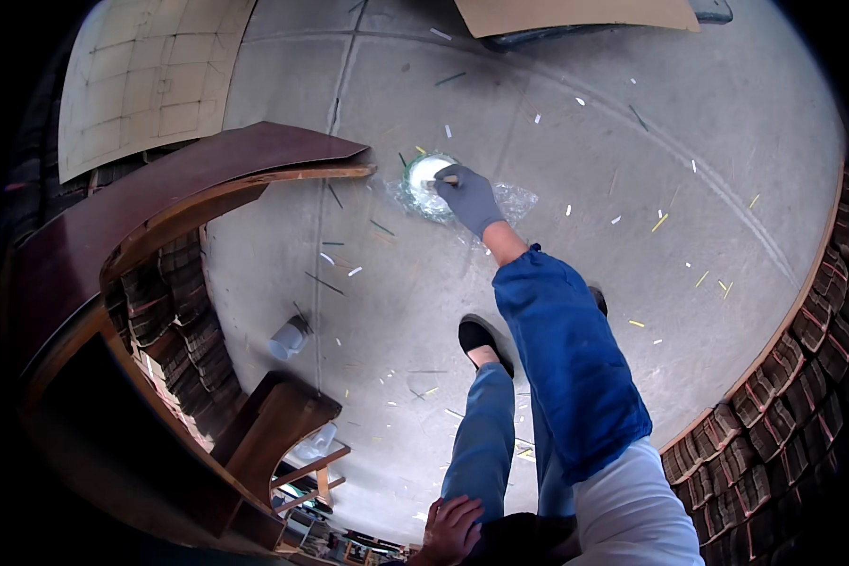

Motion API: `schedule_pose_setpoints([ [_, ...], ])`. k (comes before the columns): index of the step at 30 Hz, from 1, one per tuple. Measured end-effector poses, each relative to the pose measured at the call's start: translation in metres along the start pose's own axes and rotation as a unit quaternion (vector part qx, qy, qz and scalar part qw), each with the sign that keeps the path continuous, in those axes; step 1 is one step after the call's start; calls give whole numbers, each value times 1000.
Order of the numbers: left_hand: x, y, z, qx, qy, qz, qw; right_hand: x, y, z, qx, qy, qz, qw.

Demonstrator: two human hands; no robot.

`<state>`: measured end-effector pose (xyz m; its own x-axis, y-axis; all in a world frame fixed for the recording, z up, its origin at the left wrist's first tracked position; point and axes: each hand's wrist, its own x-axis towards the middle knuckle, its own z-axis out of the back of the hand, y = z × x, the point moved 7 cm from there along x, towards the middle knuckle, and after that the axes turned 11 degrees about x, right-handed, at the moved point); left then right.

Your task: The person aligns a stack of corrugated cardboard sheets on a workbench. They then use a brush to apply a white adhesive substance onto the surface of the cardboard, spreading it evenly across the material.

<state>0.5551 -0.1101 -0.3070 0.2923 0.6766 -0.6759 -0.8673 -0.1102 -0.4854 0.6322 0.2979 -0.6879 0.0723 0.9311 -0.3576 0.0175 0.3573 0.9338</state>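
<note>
My right hand, in a grey glove, reaches far forward over a round bowl on the floor. White stuff fills the bowl, and clear plastic film spreads around it. The gloved fingers close around a short tan-handled tool that looks like a brush; its working end is over the white stuff and hard to make out. Down at the lower edge, my bare left hand lies on my left thigh, fingers stretched out, holding nothing.
A dark red, wood-edged desk or cabinet curves along the left. Grey floor carries scattered paper and coloured strips. A pale cup lies nearby. Bundled brown stacks line the right; boards lie at the far side.
</note>
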Motion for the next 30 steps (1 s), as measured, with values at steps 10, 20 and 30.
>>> schedule_pose_setpoints([
  [10, 0, 9, -3, 8, -10, -7, 1000, 14, -51, 18, 450, -91, -263, 848],
  [20, 6, 6, -2, -1, 44, 6, 999, -27, -44, 3, 756, -4, -313, 575],
  [30, -9, -15, -15, 63, 52, 14, 997, -164, 277, 62, 721, 71, -306, 618],
])
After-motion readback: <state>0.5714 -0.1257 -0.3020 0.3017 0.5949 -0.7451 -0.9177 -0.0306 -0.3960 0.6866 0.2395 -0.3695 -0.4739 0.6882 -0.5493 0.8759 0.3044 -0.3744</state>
